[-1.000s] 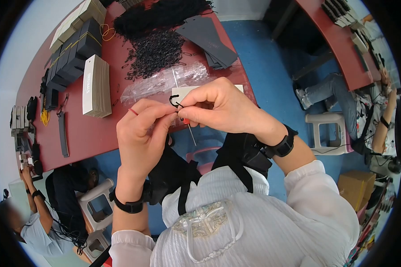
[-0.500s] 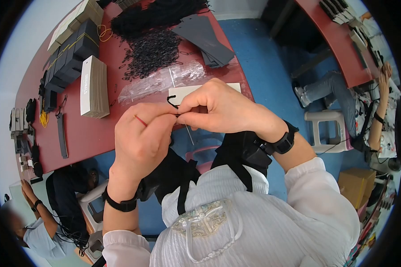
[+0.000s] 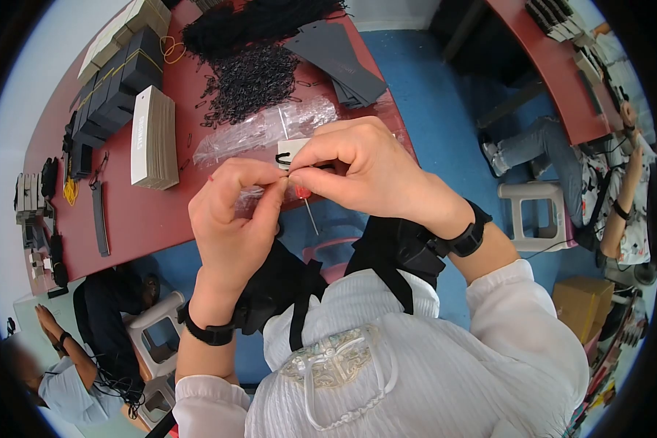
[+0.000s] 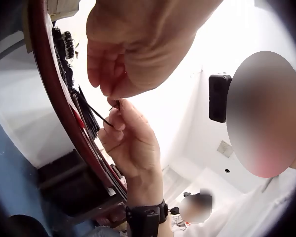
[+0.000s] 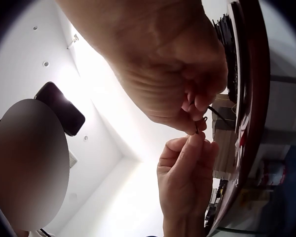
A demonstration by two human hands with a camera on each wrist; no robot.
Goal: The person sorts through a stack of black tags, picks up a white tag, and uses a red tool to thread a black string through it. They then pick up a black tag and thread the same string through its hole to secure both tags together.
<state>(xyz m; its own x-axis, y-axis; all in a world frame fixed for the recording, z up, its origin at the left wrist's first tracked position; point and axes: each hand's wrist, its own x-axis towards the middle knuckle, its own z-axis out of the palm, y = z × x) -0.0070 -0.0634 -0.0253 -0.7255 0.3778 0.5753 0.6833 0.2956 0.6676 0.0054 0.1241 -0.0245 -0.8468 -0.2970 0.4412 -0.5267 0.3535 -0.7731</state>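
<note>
Over the table's front edge my two hands meet fingertip to fingertip. My left hand [image 3: 230,208] pinches a thin black cord [image 3: 282,158] between thumb and index finger. Pinching the same cord from the other side is my right hand [image 3: 365,164]. A bent end of the cord sticks out above the fingertips. In the right wrist view a small dark loop [image 5: 205,118] shows at the pinch; most of the held part is hidden by the fingers. Just behind the fingertips, a red-handled tool [image 3: 303,192] with a thin metal shaft juts past the table edge.
A heap of black safety pins [image 3: 252,84], a clear plastic bag [image 3: 266,131] and dark cards [image 3: 339,62] lie on the red table [image 3: 150,226]. A stack of white tags [image 3: 153,139] stands left, near dark boxes [image 3: 117,87]. Other people sit at both sides.
My left hand turned over toward the right hand, then rolled back, uncovering the red handle again. Both hands stay together, and less of the cord now shows above the fingers.
</note>
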